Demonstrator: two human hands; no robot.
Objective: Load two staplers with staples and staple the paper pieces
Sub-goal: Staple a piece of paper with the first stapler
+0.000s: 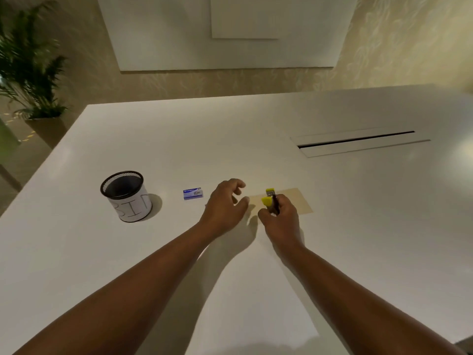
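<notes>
My right hand (280, 215) grips a small yellow stapler (269, 199), held above a tan paper piece (298, 201) that lies flat on the white table (256, 139). The stapler's yellow top looks lifted apart from its base. My left hand (225, 203) hovers just left of the stapler with loosely curled fingers, holding nothing I can see. A small blue staple box (193, 194) lies on the table to the left of my left hand. Only one stapler is in view.
A black mesh cup with a white label reading "BIN" (126, 197) stands at the left. A long cable slot (358, 142) is set into the table at the back right. A potted plant (28, 70) stands beyond the left table edge.
</notes>
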